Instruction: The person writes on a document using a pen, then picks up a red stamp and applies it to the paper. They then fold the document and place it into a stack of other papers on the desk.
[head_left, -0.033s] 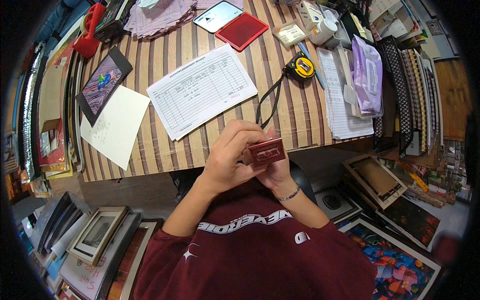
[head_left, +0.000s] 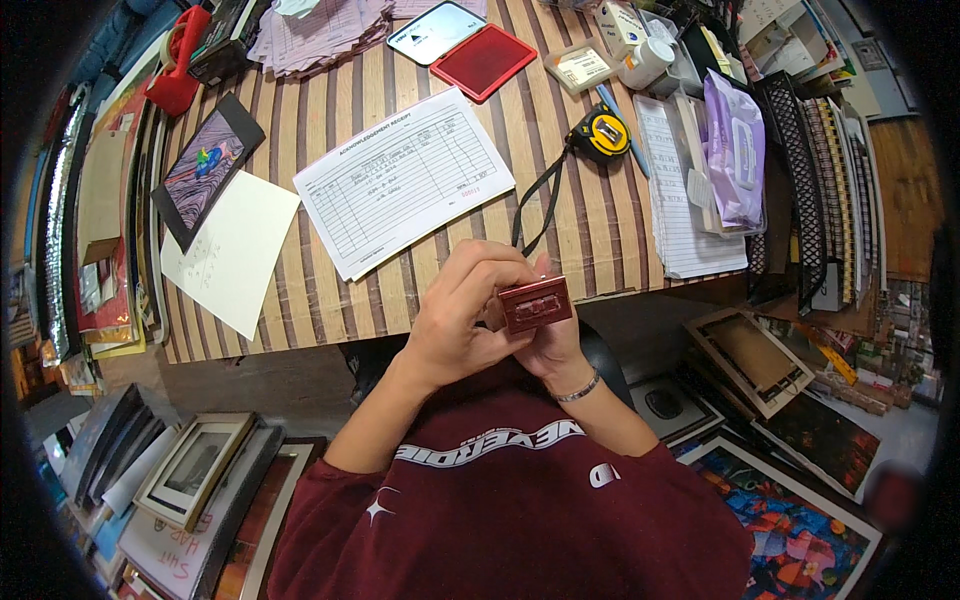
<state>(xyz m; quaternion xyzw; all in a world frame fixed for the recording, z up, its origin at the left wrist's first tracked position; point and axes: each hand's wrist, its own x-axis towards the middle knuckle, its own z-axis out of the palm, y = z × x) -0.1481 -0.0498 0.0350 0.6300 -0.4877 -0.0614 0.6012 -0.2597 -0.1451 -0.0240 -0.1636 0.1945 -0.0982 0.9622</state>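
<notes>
Just off the near edge of the table, I hold a small rectangular dark-red rubber stamp point(head_left: 536, 304), its raised face turned up toward me. The fingers of my left hand point(head_left: 452, 312) curl round its left side. Behind and below it my right hand point(head_left: 556, 348) closes on the stamp too, most of its fingers hidden. Beyond my hands a pad of printed receipt forms point(head_left: 405, 185) lies flat, with handwriting on the top sheet. Farther back sits a red ink pad point(head_left: 485, 63) with its lid swung back.
Right of the forms lies a yellow-black tape measure point(head_left: 603, 134) with its strap trailing toward my hands. A purple wipes pack point(head_left: 735, 150) rests beside lined paper point(head_left: 690, 240). At left are a cream sheet point(head_left: 235, 250), a dark patterned card point(head_left: 210, 165) and a red tape dispenser point(head_left: 180, 65).
</notes>
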